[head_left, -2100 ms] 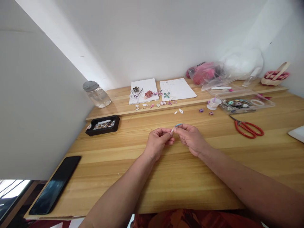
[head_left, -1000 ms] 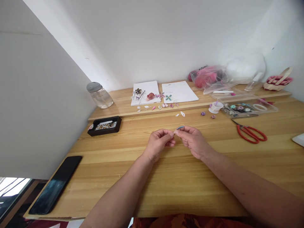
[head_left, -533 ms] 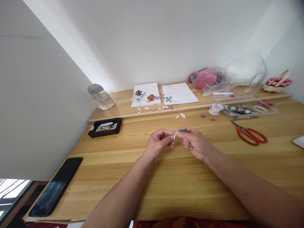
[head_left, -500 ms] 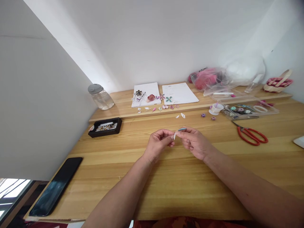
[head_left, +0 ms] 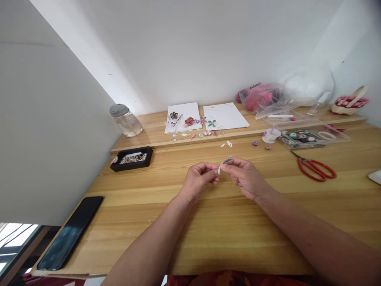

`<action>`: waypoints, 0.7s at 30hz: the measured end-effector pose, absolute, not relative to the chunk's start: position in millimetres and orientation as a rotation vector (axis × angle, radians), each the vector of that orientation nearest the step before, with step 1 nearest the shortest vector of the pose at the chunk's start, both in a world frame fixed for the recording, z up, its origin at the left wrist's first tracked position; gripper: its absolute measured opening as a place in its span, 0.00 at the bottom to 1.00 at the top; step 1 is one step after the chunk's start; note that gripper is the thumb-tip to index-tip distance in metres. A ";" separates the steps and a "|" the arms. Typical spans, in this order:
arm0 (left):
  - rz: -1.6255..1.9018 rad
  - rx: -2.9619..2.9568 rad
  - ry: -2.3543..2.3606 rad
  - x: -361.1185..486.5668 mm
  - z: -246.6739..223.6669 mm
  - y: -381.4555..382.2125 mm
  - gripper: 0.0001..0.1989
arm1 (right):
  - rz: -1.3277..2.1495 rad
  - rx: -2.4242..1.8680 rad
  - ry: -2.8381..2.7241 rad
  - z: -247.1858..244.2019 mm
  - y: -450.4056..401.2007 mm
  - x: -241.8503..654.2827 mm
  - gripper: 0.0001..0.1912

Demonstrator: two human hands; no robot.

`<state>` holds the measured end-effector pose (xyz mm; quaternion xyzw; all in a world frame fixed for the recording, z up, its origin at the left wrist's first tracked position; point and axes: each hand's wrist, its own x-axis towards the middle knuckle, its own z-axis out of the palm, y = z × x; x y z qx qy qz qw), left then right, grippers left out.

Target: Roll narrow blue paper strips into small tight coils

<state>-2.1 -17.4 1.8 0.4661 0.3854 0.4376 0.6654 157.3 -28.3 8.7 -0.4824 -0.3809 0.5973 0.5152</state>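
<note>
Here above the middle of the table [head_left: 133, 226] the two hands come fingertip to fingertip. The left hand [head_left: 214, 171] has its thumb and forefinger pinching a slim white piece [head_left: 219, 171], petal-shaped, which sits right between the hands. The right hand [head_left: 224, 164] pinches too, with a curved blue strip [head_left: 228, 160] showing just past its fingertips; whether strip and white piece are joined, I can't tell.

Straight beyond, near the foot of the raised ledge [head_left: 150, 121] along the table's far edge, lie loose white pieces [head_left: 229, 143]. Over toward the right edge — red-handled scissors [head_left: 312, 164], blades pointing at the ledge, and just behind them a clear box [head_left: 342, 138] of small coloured parts. At the left edge, a black tray [head_left: 133, 165] stands close below the ledge, and a dark phone [head_left: 71, 232] lies slanted near the near left corner.
</note>
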 end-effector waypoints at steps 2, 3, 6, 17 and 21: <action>0.992 1.055 0.865 -2.4 1.6 -17.2 0.14 | 1.432 -1.174 -0.911 8.3 -28.0 157.2 0.16; 0.994 1.046 0.860 -2.3 1.3 -17.2 0.14 | 1.431 -1.177 -0.907 8.3 -28.0 156.8 0.16; 1.006 0.991 0.848 -0.7 -0.1 -17.7 0.12 | 1.411 -1.170 -0.894 9.0 -28.7 154.2 0.16; 1.047 0.935 0.919 5.7 -0.7 -21.7 0.14 | 1.333 -1.155 -0.882 4.1 -31.1 147.1 0.14; 1.055 0.955 0.956 5.7 1.0 -22.2 0.14 | 1.351 -1.167 -0.874 4.3 -31.2 146.6 0.15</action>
